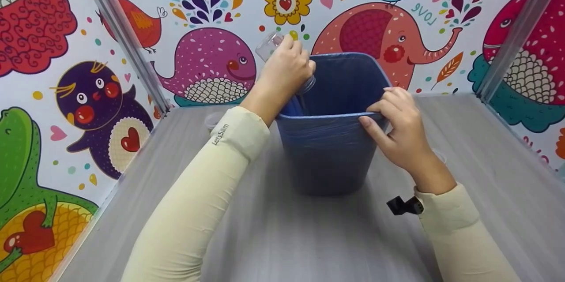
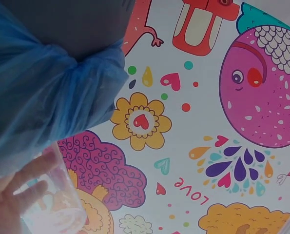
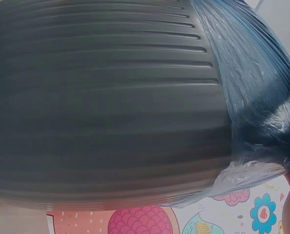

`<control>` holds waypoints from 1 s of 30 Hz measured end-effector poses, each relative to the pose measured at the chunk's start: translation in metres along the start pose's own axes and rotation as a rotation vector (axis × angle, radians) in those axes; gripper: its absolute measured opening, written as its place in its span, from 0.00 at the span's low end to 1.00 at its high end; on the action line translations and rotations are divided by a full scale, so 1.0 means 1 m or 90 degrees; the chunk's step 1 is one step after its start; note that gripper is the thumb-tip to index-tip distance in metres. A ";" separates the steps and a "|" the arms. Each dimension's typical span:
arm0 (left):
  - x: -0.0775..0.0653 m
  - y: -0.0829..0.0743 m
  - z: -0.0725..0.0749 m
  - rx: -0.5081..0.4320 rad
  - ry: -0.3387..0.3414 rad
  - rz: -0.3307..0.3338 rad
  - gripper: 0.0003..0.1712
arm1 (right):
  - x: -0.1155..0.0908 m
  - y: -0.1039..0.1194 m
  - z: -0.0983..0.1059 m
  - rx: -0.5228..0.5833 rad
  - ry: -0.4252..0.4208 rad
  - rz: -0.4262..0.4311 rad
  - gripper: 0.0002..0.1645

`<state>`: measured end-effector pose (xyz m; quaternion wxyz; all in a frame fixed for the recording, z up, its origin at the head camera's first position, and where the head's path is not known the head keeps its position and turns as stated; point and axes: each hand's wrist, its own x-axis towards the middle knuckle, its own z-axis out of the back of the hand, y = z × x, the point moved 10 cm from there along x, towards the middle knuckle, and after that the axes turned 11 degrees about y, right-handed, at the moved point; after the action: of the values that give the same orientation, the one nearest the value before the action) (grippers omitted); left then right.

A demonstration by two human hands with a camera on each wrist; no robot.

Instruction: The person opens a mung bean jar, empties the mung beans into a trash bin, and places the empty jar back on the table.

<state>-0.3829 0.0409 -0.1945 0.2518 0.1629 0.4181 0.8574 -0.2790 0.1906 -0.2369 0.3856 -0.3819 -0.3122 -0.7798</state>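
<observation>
A dark trash bin stands upright on the grey table, with a thin blue bag folded over its rim. My left hand grips a clear jar above the bin's left edge. The jar is tilted, its base up to the left and its mouth down toward the inside of the bin; its contents cannot be made out. In the left wrist view, the fingers wrap the same jar. My right hand pinches the bin's front right rim, thumb outside and fingers over the edge.
A small clear round item lies on the table behind the left wrist. Another clear round edge shows past the right wrist. Printed walls with metal posts enclose the back and sides.
</observation>
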 end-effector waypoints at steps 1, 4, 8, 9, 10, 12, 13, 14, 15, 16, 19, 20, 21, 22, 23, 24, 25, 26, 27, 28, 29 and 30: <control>0.000 0.000 -0.001 0.001 0.003 0.000 0.22 | 0.000 0.000 0.000 0.000 0.000 0.000 0.19; 0.000 0.000 -0.002 0.000 0.005 0.003 0.22 | 0.000 0.000 0.000 0.000 -0.001 0.002 0.22; 0.000 0.001 -0.003 0.001 0.002 0.015 0.19 | 0.000 0.001 0.000 0.000 -0.003 0.004 0.23; 0.000 0.001 -0.002 0.000 -0.005 0.015 0.17 | 0.000 0.001 0.000 0.000 -0.003 0.005 0.23; 0.000 0.000 0.000 -0.003 -0.023 0.010 0.16 | 0.000 0.001 0.000 0.000 -0.003 0.005 0.23; -0.002 -0.004 0.008 -0.002 -0.075 -0.012 0.14 | 0.000 0.000 0.000 -0.002 -0.002 0.005 0.23; -0.002 -0.005 0.011 -0.001 -0.092 -0.018 0.13 | 0.000 0.000 0.000 0.000 -0.003 0.005 0.22; -0.003 -0.006 0.013 -0.002 -0.106 -0.025 0.13 | 0.000 0.000 0.000 0.001 -0.004 0.005 0.21; -0.003 -0.007 0.015 -0.005 -0.116 -0.033 0.13 | 0.000 0.000 0.000 0.002 -0.004 0.005 0.20; -0.003 -0.007 0.015 -0.002 -0.118 -0.036 0.13 | -0.001 0.000 0.000 0.002 -0.005 0.004 0.19; 0.000 -0.004 0.008 0.001 -0.063 -0.020 0.15 | 0.000 0.000 0.000 0.008 -0.004 0.005 0.15; 0.000 -0.003 0.006 0.002 -0.050 -0.017 0.15 | 0.000 0.000 0.000 0.006 -0.003 0.004 0.14; 0.000 -0.002 0.005 0.002 -0.041 -0.015 0.15 | 0.000 0.000 0.000 0.006 -0.002 0.003 0.12; 0.000 -0.002 0.004 0.005 -0.033 -0.012 0.15 | 0.000 0.000 0.000 0.005 -0.002 0.002 0.12; 0.001 -0.001 0.003 0.004 -0.028 -0.009 0.14 | 0.001 0.000 0.000 0.004 -0.001 0.000 0.12; 0.001 0.000 0.003 0.005 -0.026 -0.006 0.14 | 0.001 -0.001 0.000 0.003 -0.001 -0.001 0.12; 0.000 0.000 0.004 0.005 -0.030 -0.002 0.14 | 0.001 -0.001 0.001 0.002 -0.001 -0.002 0.13; 0.000 0.000 0.005 0.001 -0.043 -0.001 0.13 | 0.001 -0.001 0.001 0.001 -0.002 -0.003 0.14; -0.002 0.000 0.009 -0.005 -0.071 -0.001 0.12 | 0.000 -0.001 0.001 0.000 -0.003 -0.003 0.15; -0.004 0.000 0.014 -0.008 -0.106 -0.001 0.11 | 0.000 -0.001 0.001 -0.001 -0.003 -0.003 0.17; -0.007 -0.001 0.019 -0.009 -0.143 -0.004 0.10 | 0.000 -0.001 0.001 -0.001 -0.003 -0.001 0.18; -0.010 -0.002 0.023 -0.012 -0.176 -0.006 0.09 | 0.000 -0.001 0.000 0.000 -0.002 0.000 0.19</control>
<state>-0.3635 0.0506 -0.1828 0.3130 0.2752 0.3718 0.8295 -0.2795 0.1911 -0.2366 0.3848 -0.3830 -0.3128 -0.7793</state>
